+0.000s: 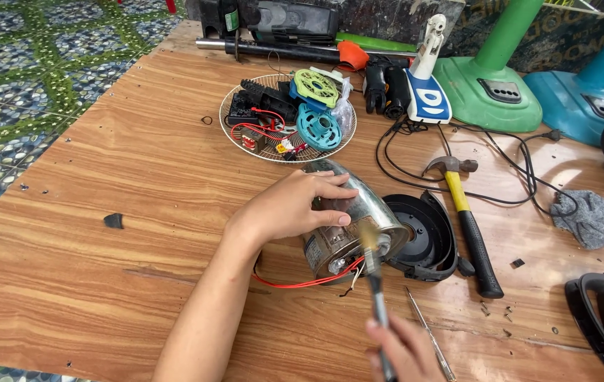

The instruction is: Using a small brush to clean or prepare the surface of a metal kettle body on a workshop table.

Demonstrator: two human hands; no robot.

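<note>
My left hand (295, 205) rests on top of a shiny metal kettle body (348, 223) that lies on its side on the wooden table (118, 212), and holds it steady. Red wires (302, 283) trail from its open bottom end. My right hand (404, 350), at the lower edge of the view, grips a small brush (373, 262) whose bristles touch the bottom end of the kettle body. A black round base cover (426, 240) lies just to the right of the kettle body.
A hammer (468, 223) with a yellow and black handle lies right of the cover. A thin screwdriver (429, 339) is beside my right hand. A wire tray (288, 117) of parts, black cables (457, 184), a grey rag (588, 219), and green (489, 88) and blue fan bases (585, 99) sit farther back.
</note>
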